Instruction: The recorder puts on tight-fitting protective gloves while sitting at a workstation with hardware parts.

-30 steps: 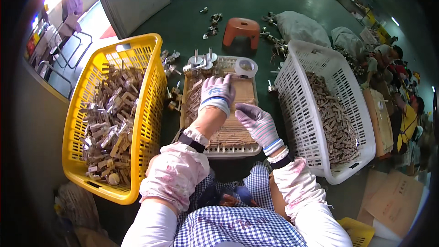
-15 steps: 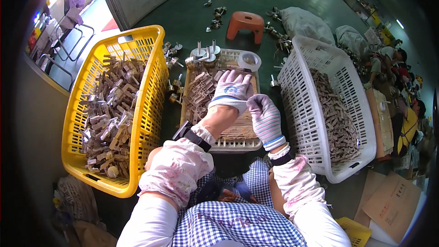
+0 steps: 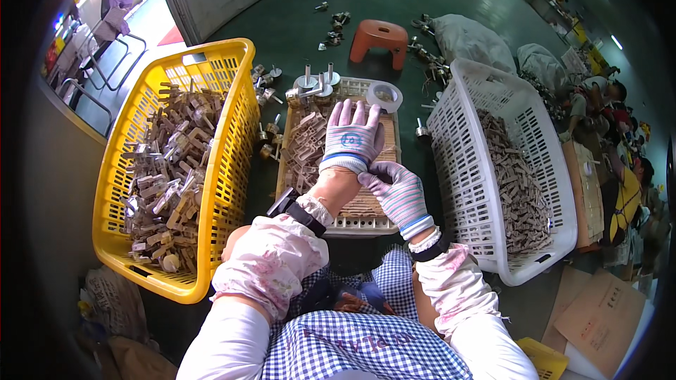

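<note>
In the middle of the scene, above a cardboard-topped crate, the two hands meet at the left wrist. The left hand (image 3: pixel 352 134), in a pale knitted glove, points to the far side with its back up and its fingers stretched out. The right hand (image 3: pixel 400 193), in a striped glove, comes in from the right; its fingertips are at the cuff (image 3: pixel 342 162) of the left glove, though I cannot tell whether they pinch the fabric. A black band (image 3: pixel 306 217) circles the left wrist.

Beneath the hands, the cardboard (image 3: pixel 362 204) covers much of the pale crate (image 3: pixel 362 226). A heap of small metal pieces (image 3: pixel 304 144) lies on its left part; on its far side are round metal discs with upright posts (image 3: pixel 308 81) and, farther right, a tape roll (image 3: pixel 396 98).

To the left stands a yellow basket (image 3: pixel 236 148) filled with metal parts (image 3: pixel 172 183); to the right, a white basket (image 3: pixel 465 162) holds slimmer ones (image 3: pixel 514 186). Beyond the crate sit an orange stool (image 3: pixel 380 36) and, to its right, a pale sack (image 3: pixel 473 39). At the far right, people (image 3: pixel 616 116) are gathered. At the near right lies a cardboard sheet (image 3: pixel 598 317).
</note>
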{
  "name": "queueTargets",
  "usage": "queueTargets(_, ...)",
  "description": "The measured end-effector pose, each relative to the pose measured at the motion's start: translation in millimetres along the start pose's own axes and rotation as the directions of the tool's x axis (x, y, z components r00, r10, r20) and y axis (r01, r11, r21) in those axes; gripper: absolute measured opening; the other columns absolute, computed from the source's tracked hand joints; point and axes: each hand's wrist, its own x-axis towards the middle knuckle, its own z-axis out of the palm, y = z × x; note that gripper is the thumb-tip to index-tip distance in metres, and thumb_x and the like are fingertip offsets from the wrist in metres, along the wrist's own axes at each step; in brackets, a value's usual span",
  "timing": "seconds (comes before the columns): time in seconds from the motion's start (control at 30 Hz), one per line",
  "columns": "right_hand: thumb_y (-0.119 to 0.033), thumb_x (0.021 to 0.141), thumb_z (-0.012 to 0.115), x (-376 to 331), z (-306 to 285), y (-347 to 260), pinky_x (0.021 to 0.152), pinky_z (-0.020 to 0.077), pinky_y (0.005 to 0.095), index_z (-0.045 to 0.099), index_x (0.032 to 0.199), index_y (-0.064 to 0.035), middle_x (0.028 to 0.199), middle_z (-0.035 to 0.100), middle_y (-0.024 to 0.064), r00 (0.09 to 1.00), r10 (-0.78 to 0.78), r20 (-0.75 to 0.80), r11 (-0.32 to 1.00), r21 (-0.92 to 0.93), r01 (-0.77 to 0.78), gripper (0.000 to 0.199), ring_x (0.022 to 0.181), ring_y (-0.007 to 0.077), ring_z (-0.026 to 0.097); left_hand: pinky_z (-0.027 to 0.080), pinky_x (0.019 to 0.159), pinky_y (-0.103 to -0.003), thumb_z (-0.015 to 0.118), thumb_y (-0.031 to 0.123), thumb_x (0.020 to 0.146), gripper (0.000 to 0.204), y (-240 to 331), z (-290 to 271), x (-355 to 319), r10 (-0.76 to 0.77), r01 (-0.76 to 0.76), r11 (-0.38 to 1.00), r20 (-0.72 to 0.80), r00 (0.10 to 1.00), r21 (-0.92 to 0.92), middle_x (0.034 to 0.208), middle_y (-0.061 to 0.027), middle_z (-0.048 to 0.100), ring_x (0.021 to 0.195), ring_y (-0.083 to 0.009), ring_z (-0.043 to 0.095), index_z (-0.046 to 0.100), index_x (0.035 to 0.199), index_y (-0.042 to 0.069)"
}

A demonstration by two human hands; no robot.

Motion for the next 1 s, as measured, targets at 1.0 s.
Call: queueTargets(1.0, -0.034, 0.093, 0.07, 0, -2, -21, 0.075, 0.0519, 0.0311, 0.07, 0.103, -0.0005, 0.081, 0.07, 0.0107, 0.971, -0.103, 0.215, 0.955, -0.253, 0.157, 0.035, 0.076, 0.0136, 0.064, 0.013, 0.119, -0.051, 0.042, 0.048, 0.096, 0.058, 2, -22, -32, 0.118, -0.156, 0.987, 0.468, 0.876, 0.045, 0.152, -0.0184, 0.039, 0.144, -0.0436, 0.027, 0.041, 0.149, 0.023)
